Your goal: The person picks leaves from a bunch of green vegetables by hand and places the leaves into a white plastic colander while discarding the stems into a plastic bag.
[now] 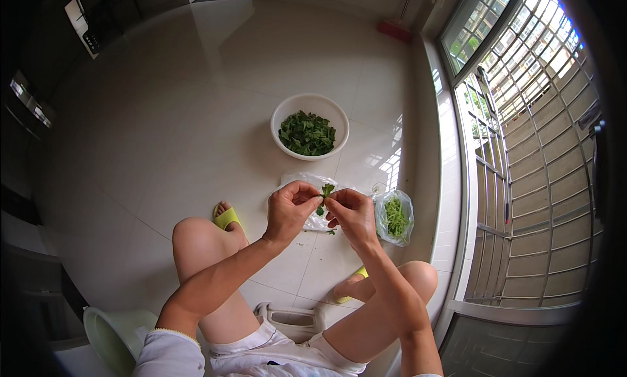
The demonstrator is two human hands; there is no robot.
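My left hand (292, 213) and my right hand (355, 218) meet in front of me above the floor. Between thumb and fingers, both pinch a small green leafy sprig (327, 189). Below them a white translucent plastic bag (309, 178) lies spread on the tiles, partly hidden by the hands; a bit of green shows on it. Beyond the bag stands a white plastic basin (293, 106) with a heap of dark green leaves (307, 133) in it. To the right of my right hand, an open clear plastic bag (408, 208) contains thin pale green stems (395, 216).
Under me is a light plastic stool (292, 319). A pale green bucket (111, 335) lies tilted at the lower left. Along the right run a window ledge (448, 147) and a metal grille (539, 181). A red broom head (394, 31) rests by the far wall. Plant scraps dot the tiles.
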